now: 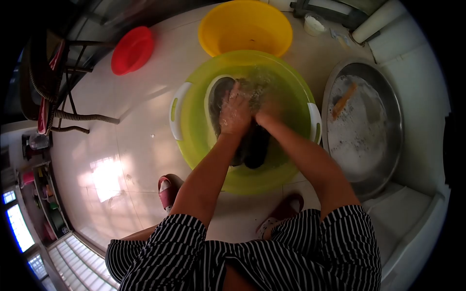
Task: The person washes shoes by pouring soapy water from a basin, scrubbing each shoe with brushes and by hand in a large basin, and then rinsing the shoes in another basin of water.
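Observation:
A dark shoe (219,95) with a pale sole edge lies tilted in the water of a yellow-green basin (194,160) with white handles. My left hand (235,114), wet, is on this shoe, its fingers pointing away from me along the dark side and partly hidden. Close beside it, my right hand (268,110) is smeared by motion amid splashing water. Whether it holds anything does not show. Below both wrists is another dark item (256,149), perhaps a second shoe, partly covered by my hands.
Behind the basin stands a yellow basin (245,24), with a red basin (133,50) farther left. On the right, a metal tub (395,140) holds sudsy water and a brown, long brush-like item (344,101). A wicker-like chair (63,92) and a small white cup (314,25) stand farther out.

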`<action>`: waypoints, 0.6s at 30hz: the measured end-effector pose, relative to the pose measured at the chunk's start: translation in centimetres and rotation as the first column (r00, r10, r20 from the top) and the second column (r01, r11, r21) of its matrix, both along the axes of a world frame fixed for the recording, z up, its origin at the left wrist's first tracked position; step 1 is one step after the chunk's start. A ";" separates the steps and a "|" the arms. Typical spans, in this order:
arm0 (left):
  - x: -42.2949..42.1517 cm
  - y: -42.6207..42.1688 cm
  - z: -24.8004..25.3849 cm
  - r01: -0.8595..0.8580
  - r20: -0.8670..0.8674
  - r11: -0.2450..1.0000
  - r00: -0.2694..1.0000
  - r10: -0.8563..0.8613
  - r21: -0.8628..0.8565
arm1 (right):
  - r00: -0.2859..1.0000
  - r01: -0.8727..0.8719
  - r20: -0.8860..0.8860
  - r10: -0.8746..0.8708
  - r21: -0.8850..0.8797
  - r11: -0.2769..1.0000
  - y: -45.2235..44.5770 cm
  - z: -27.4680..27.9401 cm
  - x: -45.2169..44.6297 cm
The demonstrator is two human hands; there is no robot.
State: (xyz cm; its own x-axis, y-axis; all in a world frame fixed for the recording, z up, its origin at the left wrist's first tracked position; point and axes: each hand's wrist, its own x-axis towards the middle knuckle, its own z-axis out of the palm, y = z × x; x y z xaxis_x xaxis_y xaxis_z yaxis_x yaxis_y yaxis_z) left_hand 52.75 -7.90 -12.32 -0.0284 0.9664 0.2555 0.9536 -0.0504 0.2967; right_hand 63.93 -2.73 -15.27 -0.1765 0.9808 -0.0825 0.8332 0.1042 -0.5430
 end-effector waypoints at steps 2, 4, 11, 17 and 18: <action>0.1 0.2 0.7 -0.038 -0.008 0.999 0.999 0.038 0.002 | 0.990 0.007 -0.141 -0.007 -0.001 1.000 0.0 1.8 0.9; -0.5 -0.5 0.4 -0.043 0.095 0.999 0.995 0.041 0.019 | 0.831 -0.082 -0.540 -0.134 -0.357 0.930 0.1 3.5 2.7; -1.3 -1.3 0.9 -0.038 0.056 0.997 0.998 0.034 0.070 | 0.647 -0.096 -0.684 -0.338 -0.513 0.853 -0.7 9.7 6.3; 1.6 -4.4 4.9 -0.147 0.798 0.985 0.581 0.163 -0.094 | 0.414 -0.290 -0.840 -0.350 -0.486 0.824 -0.6 9.6 7.1; 1.7 -4.6 5.6 -0.146 0.797 0.985 0.582 0.164 -0.096 | 0.297 -0.314 -0.863 -0.410 -0.493 0.811 -0.9 10.7 6.3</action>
State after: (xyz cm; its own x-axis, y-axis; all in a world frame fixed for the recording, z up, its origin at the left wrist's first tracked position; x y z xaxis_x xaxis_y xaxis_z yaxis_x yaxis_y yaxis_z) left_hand 54.42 -12.50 -6.70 -0.3619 0.9315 0.0373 0.3249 0.0885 0.9416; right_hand 70.25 -3.66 -4.57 -0.4347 0.8336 -0.3408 -0.2752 -0.4832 -0.8311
